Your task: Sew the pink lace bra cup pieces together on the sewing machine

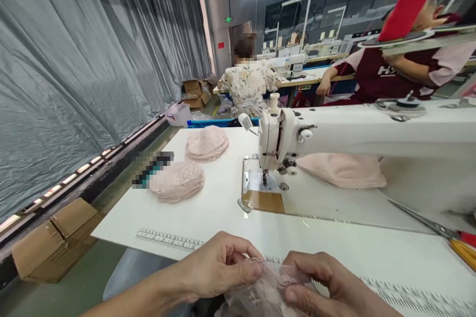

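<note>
At the table's front edge, my left hand (226, 270) pinches a piece of sheer pale pink lace fabric (266, 292) between thumb and fingers. My right hand (320, 282) grips the same fabric from the other side, its thumb on top. The lower part of the cloth hangs below the picture's edge. Beyond my hands stands a white sewing machine (278, 133), its needle and presser foot (265, 178) over the metal plate, with no cloth beneath. Two stacks of pale pink fabric pieces, a nearer stack (177, 182) and a farther stack (207, 143), lie left of the machine.
More pink cloth (342, 169) lies under the machine arm. Scissors (427, 218) and a yellow-handled tool (463, 252) are at the right. A printed ruler (169, 238) runs along the front edge. Cardboard boxes (55, 240) stand on the floor at left. Two other people sit beyond.
</note>
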